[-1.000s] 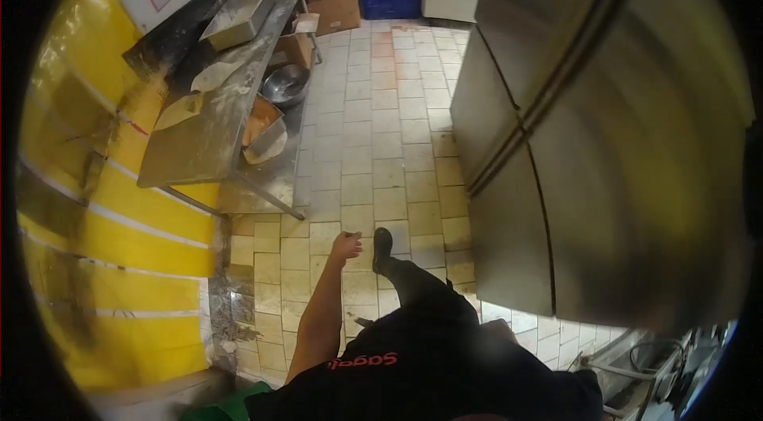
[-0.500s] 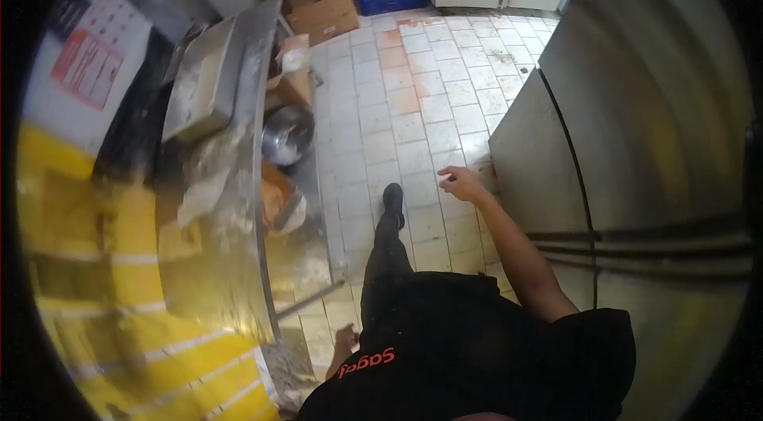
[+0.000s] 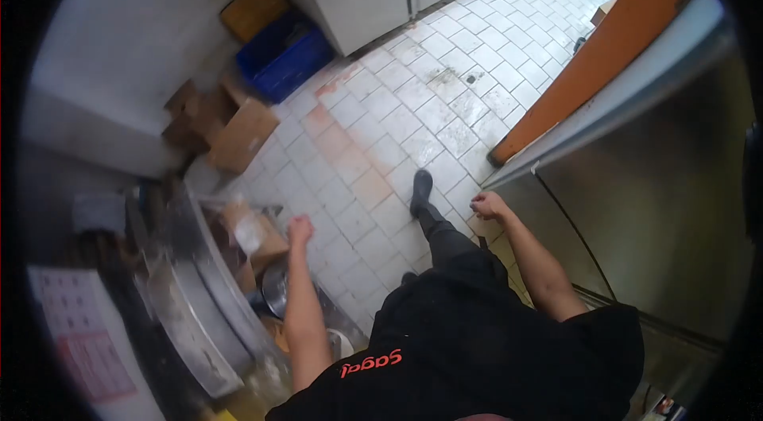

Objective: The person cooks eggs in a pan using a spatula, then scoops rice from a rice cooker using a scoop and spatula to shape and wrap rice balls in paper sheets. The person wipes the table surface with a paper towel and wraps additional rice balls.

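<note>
My left hand [image 3: 300,230] hangs over the floor at the end of an outstretched arm, beside a cardboard box [image 3: 270,248] under the steel table. Its fingers look curled in, and I see nothing in them. On the other side, my right hand [image 3: 489,205] is held out over the tiles near the steel fridge front [image 3: 580,206]. The fingers of that hand are loosely bent, with a small gap by the thumb and nothing held. A metal bowl [image 3: 276,291] sits low by the table, partly behind my left forearm.
White floor tiles [image 3: 405,131] run ahead, with a reddish stain. At the far left are open cardboard boxes [image 3: 242,135] and a blue crate [image 3: 286,63]. Pale cabinets [image 3: 362,3] line the back. An orange post [image 3: 592,55] rises beyond the fridge. The table's metal tray [image 3: 191,325] is lower left.
I have stepped forward and the view has turned right. My left hand has swung forward from beside my body. My right hand has curled more, and the orange post has come into view.
</note>
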`<action>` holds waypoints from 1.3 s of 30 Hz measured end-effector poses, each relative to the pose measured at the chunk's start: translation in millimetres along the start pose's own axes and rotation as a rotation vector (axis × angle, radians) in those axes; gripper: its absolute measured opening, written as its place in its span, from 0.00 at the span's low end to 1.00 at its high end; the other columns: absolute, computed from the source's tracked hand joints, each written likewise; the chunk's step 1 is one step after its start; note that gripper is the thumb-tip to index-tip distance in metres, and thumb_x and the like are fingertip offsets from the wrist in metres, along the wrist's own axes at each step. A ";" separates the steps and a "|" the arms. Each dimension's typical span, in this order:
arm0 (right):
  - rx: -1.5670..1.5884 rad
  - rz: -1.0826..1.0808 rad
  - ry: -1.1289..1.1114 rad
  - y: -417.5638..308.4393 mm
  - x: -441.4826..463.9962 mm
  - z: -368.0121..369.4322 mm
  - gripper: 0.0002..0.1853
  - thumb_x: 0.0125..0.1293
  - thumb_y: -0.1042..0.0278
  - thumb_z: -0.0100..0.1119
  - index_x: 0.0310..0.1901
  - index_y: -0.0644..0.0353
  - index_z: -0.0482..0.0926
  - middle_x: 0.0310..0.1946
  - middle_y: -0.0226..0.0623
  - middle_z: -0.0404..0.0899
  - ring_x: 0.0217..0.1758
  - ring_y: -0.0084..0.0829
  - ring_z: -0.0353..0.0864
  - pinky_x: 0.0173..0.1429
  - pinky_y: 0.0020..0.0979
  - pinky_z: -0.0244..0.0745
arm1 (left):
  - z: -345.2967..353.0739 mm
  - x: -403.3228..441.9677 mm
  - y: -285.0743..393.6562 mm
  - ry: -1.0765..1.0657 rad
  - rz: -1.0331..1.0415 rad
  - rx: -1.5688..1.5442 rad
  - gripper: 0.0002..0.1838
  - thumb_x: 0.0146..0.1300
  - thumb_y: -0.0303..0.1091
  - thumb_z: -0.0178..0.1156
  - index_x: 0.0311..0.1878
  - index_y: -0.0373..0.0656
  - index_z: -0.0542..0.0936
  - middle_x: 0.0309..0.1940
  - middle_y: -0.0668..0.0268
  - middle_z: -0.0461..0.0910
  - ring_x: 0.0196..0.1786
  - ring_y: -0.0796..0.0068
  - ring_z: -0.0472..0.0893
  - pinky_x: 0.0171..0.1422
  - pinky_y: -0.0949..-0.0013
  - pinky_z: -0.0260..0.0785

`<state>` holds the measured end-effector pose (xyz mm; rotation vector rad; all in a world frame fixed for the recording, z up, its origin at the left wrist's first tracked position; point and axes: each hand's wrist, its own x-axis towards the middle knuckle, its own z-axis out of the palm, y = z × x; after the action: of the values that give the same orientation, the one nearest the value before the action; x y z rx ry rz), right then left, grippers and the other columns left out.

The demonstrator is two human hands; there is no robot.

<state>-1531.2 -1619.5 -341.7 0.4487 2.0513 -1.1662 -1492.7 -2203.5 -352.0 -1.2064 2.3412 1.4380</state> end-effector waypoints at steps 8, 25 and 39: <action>-0.018 0.028 0.007 -155.4 224.5 -114.8 0.16 0.59 0.59 0.60 0.42 0.62 0.85 0.29 0.39 0.84 0.29 0.31 0.84 0.30 0.33 0.80 | 175.6 148.5 196.7 -0.010 -0.174 -0.645 0.09 0.64 0.37 0.58 0.31 0.43 0.77 0.22 0.63 0.76 0.23 0.69 0.77 0.24 0.67 0.69; 0.087 0.486 0.350 -190.3 518.4 -528.9 0.18 0.59 0.58 0.51 0.30 0.64 0.85 0.29 0.50 0.85 0.34 0.36 0.87 0.40 0.38 0.83 | 612.6 435.7 658.2 -0.881 0.489 1.369 0.14 0.66 0.40 0.53 0.47 0.43 0.82 0.36 0.56 0.85 0.40 0.57 0.85 0.51 0.48 0.73; 0.524 0.839 0.311 -169.1 726.1 -864.1 0.15 0.60 0.62 0.56 0.38 0.64 0.84 0.31 0.48 0.85 0.36 0.36 0.87 0.43 0.39 0.81 | 1258.1 470.3 1296.6 -1.174 0.318 0.308 0.13 0.68 0.39 0.60 0.47 0.43 0.71 0.32 0.65 0.80 0.28 0.75 0.79 0.28 0.71 0.72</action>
<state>-2486.9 -1013.5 -489.5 1.6410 1.4672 -1.1012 -3048.2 -1171.3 -362.9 0.1565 1.7633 1.2379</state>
